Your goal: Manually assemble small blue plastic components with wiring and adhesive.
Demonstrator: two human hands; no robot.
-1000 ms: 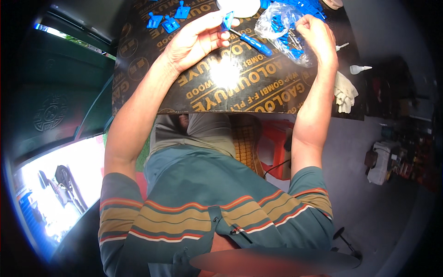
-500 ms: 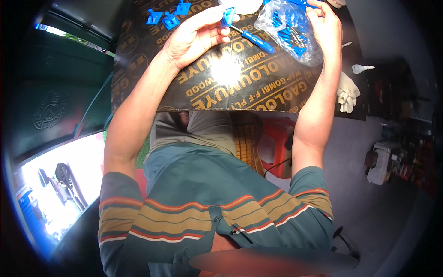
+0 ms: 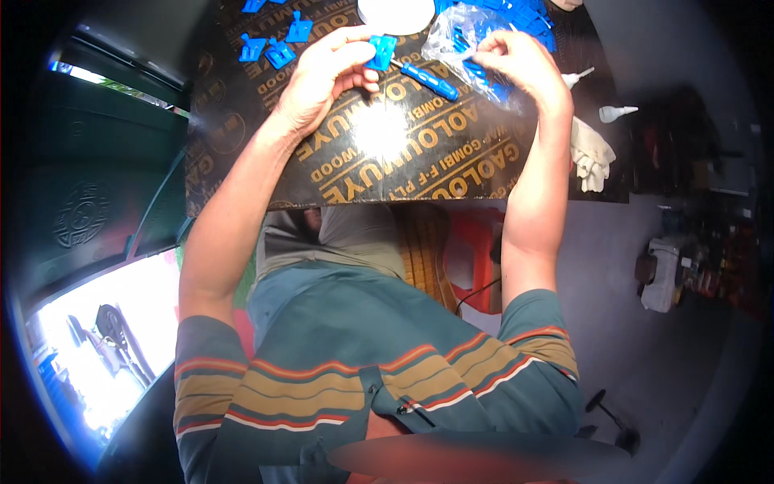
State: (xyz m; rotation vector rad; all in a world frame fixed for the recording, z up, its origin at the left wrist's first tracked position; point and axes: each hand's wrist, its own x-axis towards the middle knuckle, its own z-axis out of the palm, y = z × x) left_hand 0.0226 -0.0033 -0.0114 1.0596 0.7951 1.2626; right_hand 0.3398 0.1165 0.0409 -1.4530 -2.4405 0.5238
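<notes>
Between the thumb and fingers of my left hand (image 3: 322, 77) is a small flat blue plastic piece (image 3: 382, 53). Just to its right, a screwdriver with a blue handle (image 3: 430, 81) lies on the table. My right hand (image 3: 528, 71) is over a clear plastic bag (image 3: 442, 43) with blue parts inside. Its thumb and fingertips are pinched together; whatever they may hold is too small to make out. At the far left of the table are several blue plastic pieces (image 3: 280, 54) with upright stems.
Behind the bag lies a pile of blue parts (image 3: 528, 18), beside a round white container (image 3: 395, 13). To the right are a white nozzle bottle (image 3: 617, 114) and a pale cloth glove (image 3: 592, 153). The dark printed tabletop (image 3: 266, 173) ends at its front edge before my lap.
My right hand has moved left and nearer, from the blue pile to over the bag. The blue piece in my left hand has turned its flat face toward me. The view has shifted slightly.
</notes>
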